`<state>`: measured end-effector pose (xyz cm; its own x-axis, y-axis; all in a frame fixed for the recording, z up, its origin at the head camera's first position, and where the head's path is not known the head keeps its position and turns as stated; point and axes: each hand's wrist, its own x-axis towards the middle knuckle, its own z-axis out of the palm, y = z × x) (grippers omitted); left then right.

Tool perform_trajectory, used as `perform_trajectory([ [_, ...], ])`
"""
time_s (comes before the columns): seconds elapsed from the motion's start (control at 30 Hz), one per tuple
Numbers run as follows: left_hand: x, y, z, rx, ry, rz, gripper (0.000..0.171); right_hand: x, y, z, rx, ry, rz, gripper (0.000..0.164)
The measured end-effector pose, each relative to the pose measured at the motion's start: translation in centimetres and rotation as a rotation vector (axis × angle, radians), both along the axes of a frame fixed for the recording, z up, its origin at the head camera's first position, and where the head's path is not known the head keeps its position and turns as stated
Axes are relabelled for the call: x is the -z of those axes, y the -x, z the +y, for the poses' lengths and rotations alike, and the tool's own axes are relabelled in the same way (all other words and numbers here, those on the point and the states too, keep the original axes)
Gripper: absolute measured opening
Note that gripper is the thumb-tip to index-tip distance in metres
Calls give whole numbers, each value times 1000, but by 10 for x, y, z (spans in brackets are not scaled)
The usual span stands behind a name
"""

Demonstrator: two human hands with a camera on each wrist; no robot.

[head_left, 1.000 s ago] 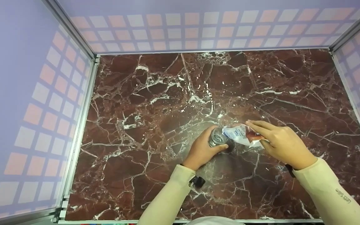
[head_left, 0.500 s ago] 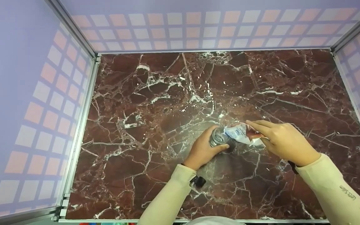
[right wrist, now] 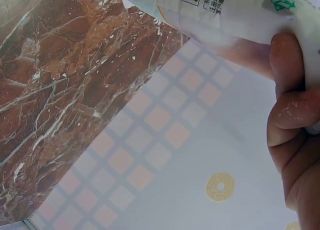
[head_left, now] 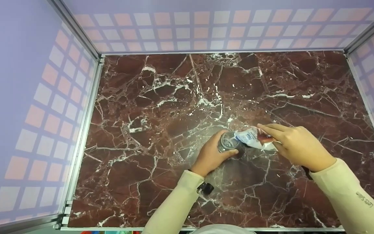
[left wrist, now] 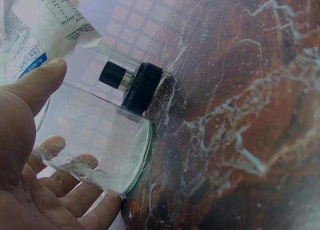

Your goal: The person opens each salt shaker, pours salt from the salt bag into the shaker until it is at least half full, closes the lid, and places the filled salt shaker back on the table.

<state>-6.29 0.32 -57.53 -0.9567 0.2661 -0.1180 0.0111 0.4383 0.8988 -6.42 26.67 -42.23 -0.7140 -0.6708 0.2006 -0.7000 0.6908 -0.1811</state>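
My left hand (head_left: 210, 155) grips a clear glass jar (left wrist: 92, 132) round its side, thumb on one side and fingers on the other. White grains lie at the bottom of the jar and cling to its wall. With my right hand (head_left: 299, 146) I hold a crumpled white packet (head_left: 251, 138) with blue and red print, tilted so its narrow end meets the jar's mouth. Printed text and a green mark show on the packet (right wrist: 225, 12) in the right wrist view. The packet's opening is hard to make out.
A black, knobbed piece (left wrist: 142, 87) with a clear part stands close behind the jar in the left wrist view. White specks are scattered over the dark red marble-patterned table (head_left: 161, 130). Lilac panels with pink and white squares (head_left: 180, 32) enclose the back and sides.
The packet's tip and my right hand have shifted slightly to the right, and the right forearm has swung a little outward. My left hand and the jar stay almost where they were.
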Motion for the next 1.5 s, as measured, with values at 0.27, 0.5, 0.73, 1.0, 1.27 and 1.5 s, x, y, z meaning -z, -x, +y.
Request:
perform_trajectory([
  [0.27,-1,0,-1,2,-8,-7,88,-6,3,-1,-24,-16,8,67],
  [0.5,-1,0,-1,0,-18,-5,87,-8,6,-2,-40,-4,17,69],
  [0.73,-1,0,-1,6,-18,-6,86,-9,7,-2,-42,-6,12,66],
  [1.0,0,0,-1,8,-29,16,83,-13,10,-1,-49,1,33,62],
  [1.27,1,0,-1,3,-29,14,84,-13,12,-1,-49,4,24,63],
  [1.5,0,0,-2,5,-29,10,85,-14,12,0,-50,-3,25,62],
])
